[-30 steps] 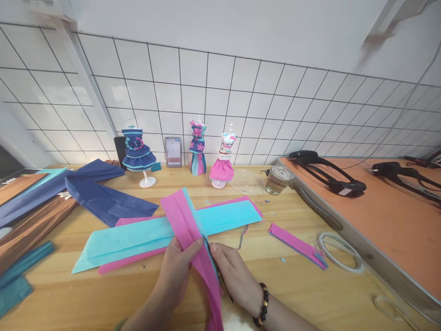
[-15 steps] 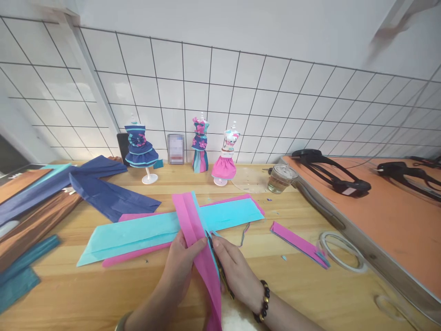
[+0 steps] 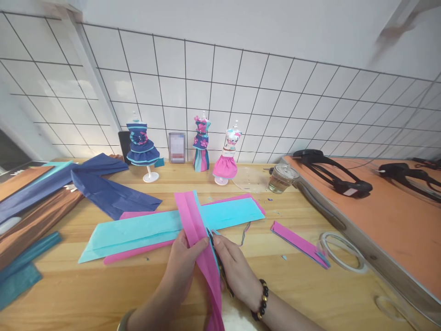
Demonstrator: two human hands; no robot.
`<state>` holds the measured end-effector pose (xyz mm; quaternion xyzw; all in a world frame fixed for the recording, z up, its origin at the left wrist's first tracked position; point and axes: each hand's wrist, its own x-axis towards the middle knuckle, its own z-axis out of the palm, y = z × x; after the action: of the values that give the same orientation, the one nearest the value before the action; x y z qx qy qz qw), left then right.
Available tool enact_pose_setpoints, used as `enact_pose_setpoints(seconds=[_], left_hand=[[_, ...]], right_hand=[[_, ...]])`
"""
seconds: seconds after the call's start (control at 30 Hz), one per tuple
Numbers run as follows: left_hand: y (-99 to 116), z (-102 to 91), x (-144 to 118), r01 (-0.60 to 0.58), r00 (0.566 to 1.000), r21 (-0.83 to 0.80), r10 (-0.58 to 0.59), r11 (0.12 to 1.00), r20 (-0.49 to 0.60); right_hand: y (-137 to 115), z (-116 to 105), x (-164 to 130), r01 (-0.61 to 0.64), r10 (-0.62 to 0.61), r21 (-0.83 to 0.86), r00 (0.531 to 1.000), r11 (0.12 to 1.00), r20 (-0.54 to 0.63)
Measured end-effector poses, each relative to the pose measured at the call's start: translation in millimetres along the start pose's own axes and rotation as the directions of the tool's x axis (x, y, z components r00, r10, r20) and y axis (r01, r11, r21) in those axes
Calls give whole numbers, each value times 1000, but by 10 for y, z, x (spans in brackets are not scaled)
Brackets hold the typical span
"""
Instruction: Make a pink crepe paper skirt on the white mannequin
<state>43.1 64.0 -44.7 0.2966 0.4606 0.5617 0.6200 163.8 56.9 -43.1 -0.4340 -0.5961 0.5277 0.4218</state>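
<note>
My left hand (image 3: 184, 259) pinches a long pink fabric strip (image 3: 190, 215), thumb on top, fingers beneath. A narrow light-blue band runs along the strip's right edge, and its lower end hangs toward me. In my right hand (image 3: 234, 264) is a pair of scissors (image 3: 211, 236), closed in the fingers, with the blades lying along that blue edge. The handles are mostly hidden by the hand. Underneath, a wide turquoise fabric strip (image 3: 134, 236) lies across the table over another pink piece (image 3: 138, 253). Right of the hands rests a short folded pink strip (image 3: 296, 241).
Three miniature dress forms stand at the back: navy dress (image 3: 142, 145), patterned dress (image 3: 201, 149), pink skirt (image 3: 225, 166). A phone (image 3: 177, 148) leans on the tiled wall. Tape rolls (image 3: 339, 250) and a cup (image 3: 283, 178) are right; navy fabric (image 3: 113, 195) and brown fabric (image 3: 44, 214) left.
The view has shifted very slightly. Both hands keep their grips, and the scissors stay at the pink strip's blue edge with barely any visible movement.
</note>
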Motion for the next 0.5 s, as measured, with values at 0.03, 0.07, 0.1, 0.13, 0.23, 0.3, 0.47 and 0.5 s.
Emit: enact_pose_setpoints(seconds=[0.03,0.07,0.1,0.13,0.23,0.3,0.47,0.5], left_hand=[[-4,-1,2,1,1000,-4,-1,1000,-3],[-7,-2,4,3,1000,-6,-3,1000,-5],[-10,-4,6,5,1000,-7,-5,1000,-7],[-11,-6,7,9,1000,-6,-9,1000,-7],[-10,-9,2,13,1000,-8,-13,1000,-9],[-7,-7,-5,14,1000,-7,-14,1000,-13],[-14,-9,-5,13,1000,3,-13,1000,3],[-18,-11,-1,10,1000,6,-10,1000,4]], right_hand=[[3,0,2,-1,1,1,1000,1000,0],[8,-1,4,-1,1,1,1000,1000,-2],[15,-2,6,-2,2,-1,1000,1000,-5],[24,-4,7,-3,3,-3,1000,1000,-8],[46,-5,10,-8,7,-9,1000,1000,-15],[50,-3,10,-7,7,-8,1000,1000,-14],[38,-2,9,-7,7,0,1000,1000,-7],[38,-3,8,-6,6,-1,1000,1000,-8]])
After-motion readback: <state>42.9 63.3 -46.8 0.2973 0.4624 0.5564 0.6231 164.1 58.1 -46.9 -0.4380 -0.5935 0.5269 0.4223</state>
